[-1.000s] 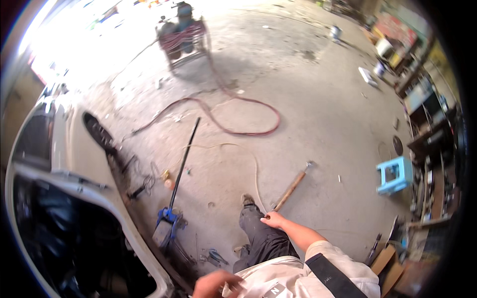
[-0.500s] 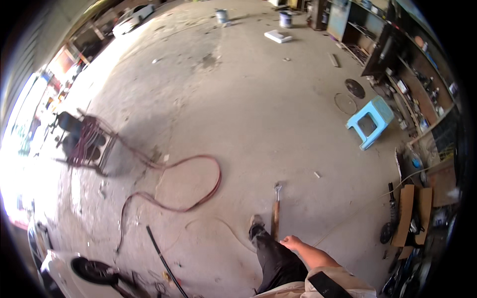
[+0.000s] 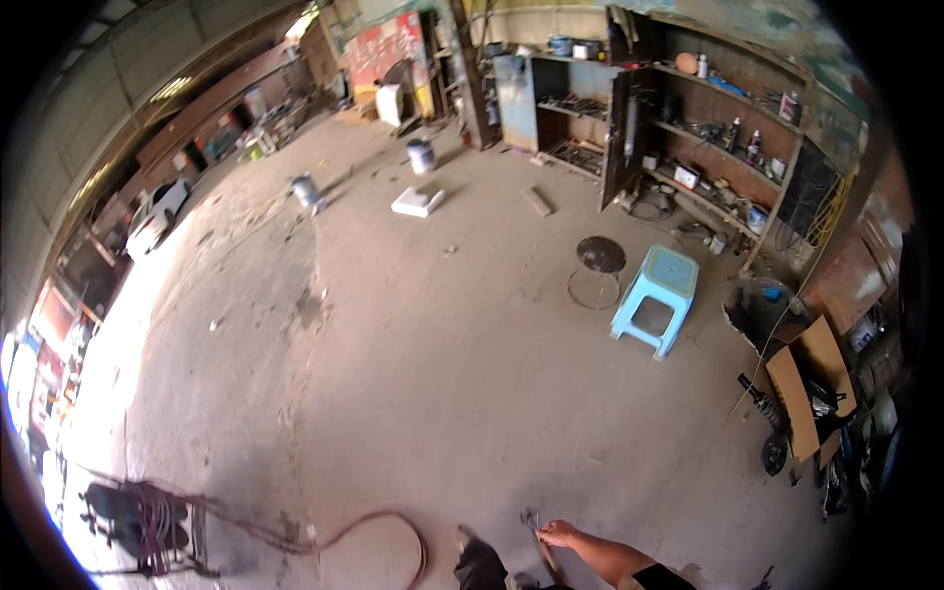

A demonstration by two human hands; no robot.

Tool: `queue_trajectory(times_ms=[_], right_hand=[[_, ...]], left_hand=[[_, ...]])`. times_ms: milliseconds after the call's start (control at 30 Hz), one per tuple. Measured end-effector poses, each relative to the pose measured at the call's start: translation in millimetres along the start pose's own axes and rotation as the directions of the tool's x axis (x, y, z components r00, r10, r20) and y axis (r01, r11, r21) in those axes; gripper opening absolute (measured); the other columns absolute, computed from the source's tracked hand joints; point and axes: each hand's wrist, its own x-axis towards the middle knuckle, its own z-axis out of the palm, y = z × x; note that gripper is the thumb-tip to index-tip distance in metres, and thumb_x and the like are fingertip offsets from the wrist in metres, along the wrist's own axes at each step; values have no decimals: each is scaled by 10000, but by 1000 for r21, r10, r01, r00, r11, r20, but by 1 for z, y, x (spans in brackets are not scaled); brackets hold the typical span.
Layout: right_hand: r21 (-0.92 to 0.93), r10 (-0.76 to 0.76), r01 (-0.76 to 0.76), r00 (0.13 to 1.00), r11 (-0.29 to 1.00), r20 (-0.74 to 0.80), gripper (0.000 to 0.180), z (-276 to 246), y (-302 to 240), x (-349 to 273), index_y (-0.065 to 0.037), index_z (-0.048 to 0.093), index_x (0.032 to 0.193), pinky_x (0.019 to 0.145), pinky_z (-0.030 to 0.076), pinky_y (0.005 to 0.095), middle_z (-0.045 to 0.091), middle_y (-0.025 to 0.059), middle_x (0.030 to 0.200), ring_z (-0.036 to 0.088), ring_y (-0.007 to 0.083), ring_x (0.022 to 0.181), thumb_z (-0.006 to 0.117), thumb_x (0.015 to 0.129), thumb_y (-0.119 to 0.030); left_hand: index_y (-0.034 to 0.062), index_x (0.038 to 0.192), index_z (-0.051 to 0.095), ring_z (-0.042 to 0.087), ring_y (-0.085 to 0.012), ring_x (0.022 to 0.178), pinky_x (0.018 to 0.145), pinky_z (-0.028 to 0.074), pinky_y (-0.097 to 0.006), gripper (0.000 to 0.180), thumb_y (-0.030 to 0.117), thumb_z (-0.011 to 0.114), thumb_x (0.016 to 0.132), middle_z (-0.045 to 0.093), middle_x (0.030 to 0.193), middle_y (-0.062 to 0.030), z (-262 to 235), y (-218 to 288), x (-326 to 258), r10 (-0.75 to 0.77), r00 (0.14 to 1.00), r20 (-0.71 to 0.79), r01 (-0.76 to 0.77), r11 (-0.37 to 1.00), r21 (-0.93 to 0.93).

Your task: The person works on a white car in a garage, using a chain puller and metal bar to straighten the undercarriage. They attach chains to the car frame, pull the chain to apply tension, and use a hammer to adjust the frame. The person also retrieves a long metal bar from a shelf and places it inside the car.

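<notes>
My right hand (image 3: pixel 558 533) is low in the view, right of centre, with its fingers closed around the handle of a wooden-handled tool. The tool's metal head (image 3: pixel 531 517) sticks out just past my fingers, and its brown handle (image 3: pixel 553 567) runs back toward my body. I cannot make out the exact kind of head. My right forearm (image 3: pixel 615 559) enters from the lower edge. My left hand is out of view. To the left of the tool, my shoe and dark trouser leg (image 3: pixel 479 562) show above the concrete floor (image 3: pixel 393 393).
A light blue plastic stool (image 3: pixel 672 272) stands ahead on the right, beside a dark round disc (image 3: pixel 601 255). Farther right are shelves of bottles (image 3: pixel 733 123) and an opened cardboard box (image 3: pixel 796 403). A red hose (image 3: pixel 374 521) loops at lower left from a machine (image 3: pixel 133 521).
The view has tilted up and swung right, showing more shelves and the far walls. The tool's head now sits much closer to my right hand. My leg and hand appear lower in the picture.
</notes>
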Motion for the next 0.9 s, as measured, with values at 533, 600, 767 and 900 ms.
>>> queue_trajectory(times_ms=[533, 600, 767, 900], right_hand=[[782, 625, -258, 753, 568, -205, 383, -404, -85, 144, -33, 655, 842, 576, 508, 295, 666, 55, 738, 633, 147, 635, 585, 813, -408], [736, 649, -362, 748, 572, -137, 417, -425, -72, 169, -37, 661, 809, 590, 512, 301, 666, 63, 731, 632, 160, 633, 568, 804, -443], [469, 604, -560, 794, 683, 69, 529, -515, -23, 287, -41, 671, 715, 654, 519, 325, 665, 89, 724, 635, 214, 657, 530, 767, -548], [65, 399, -399, 917, 915, 17, 516, -631, -13, 414, -57, 685, 783, 645, 524, 378, 665, 121, 733, 639, 257, 645, 520, 777, -546]], left_hand=[[-12, 804, 563, 565, -295, 759, 676, 450, -383, 182, 164, 526, 776, 542, 792, -164, -374, -115, 157, 270, 894, 358, -193, 953, -235], [-14, 809, 559, 562, -300, 764, 675, 450, -387, 208, 189, 556, 762, 540, 798, -164, -430, -127, 188, 319, 872, 372, -286, 948, -141], [-12, 814, 553, 559, -305, 768, 673, 450, -391, 232, 207, 584, 745, 536, 803, -162, -579, -190, 242, 217, 912, 349, -211, 976, -56], [-11, 819, 549, 556, -309, 772, 671, 451, -395, 255, 221, 607, 731, 533, 807, -160, -706, -226, 298, 93, 948, 303, -102, 995, 16]])
